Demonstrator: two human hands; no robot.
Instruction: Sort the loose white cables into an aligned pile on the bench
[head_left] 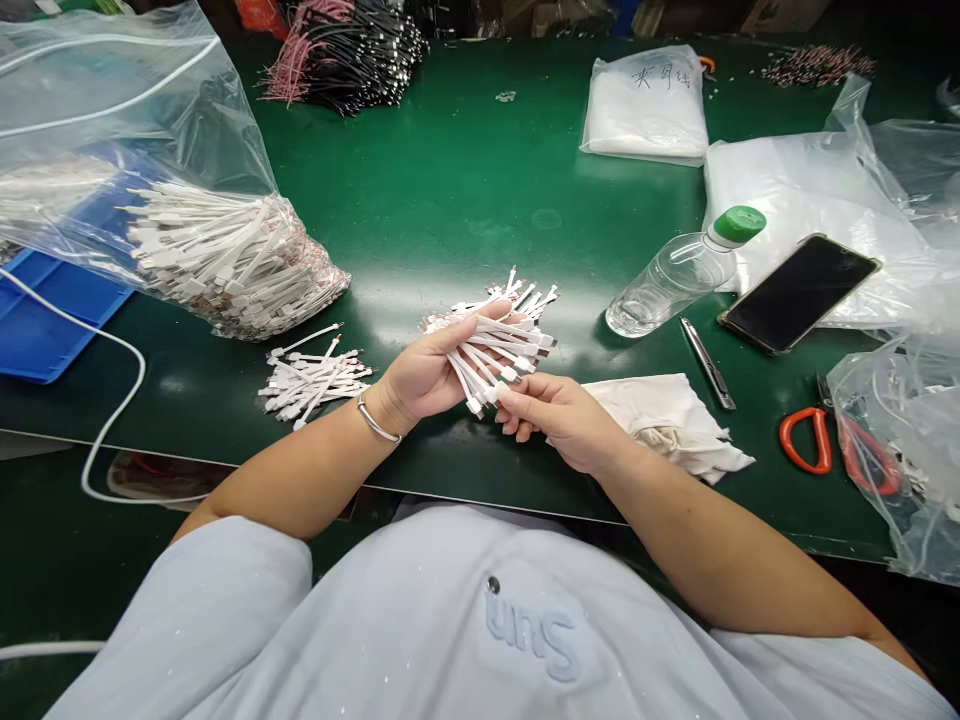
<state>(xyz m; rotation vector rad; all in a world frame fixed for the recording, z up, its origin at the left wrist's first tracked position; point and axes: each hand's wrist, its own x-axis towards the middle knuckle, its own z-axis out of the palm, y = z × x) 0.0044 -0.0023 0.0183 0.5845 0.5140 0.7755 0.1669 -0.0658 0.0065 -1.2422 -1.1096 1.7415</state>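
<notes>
My left hand (435, 370), with a silver bangle at the wrist, is closed around a bunch of short white USB cables (499, 355). Their plugs fan out to the right and toward me. At the lower plugs, my right hand (559, 410) pinches one cable end between thumb and fingers. Behind the left hand more white cables (525, 295) stick out; whether they lie on the table or in the grip I cannot tell. Left of my hands, a small pile of the same cables (319, 382) rests on the green table (465, 190).
A clear bag of white cables (232, 260) and a blue tray (56, 320) stand left. To the right are a bottle (667, 285), a phone (799, 292), a utility knife (707, 362), a white cloth (667, 420), scissors (806, 440) and plastic bags (817, 190). Black cables (352, 55) lie behind.
</notes>
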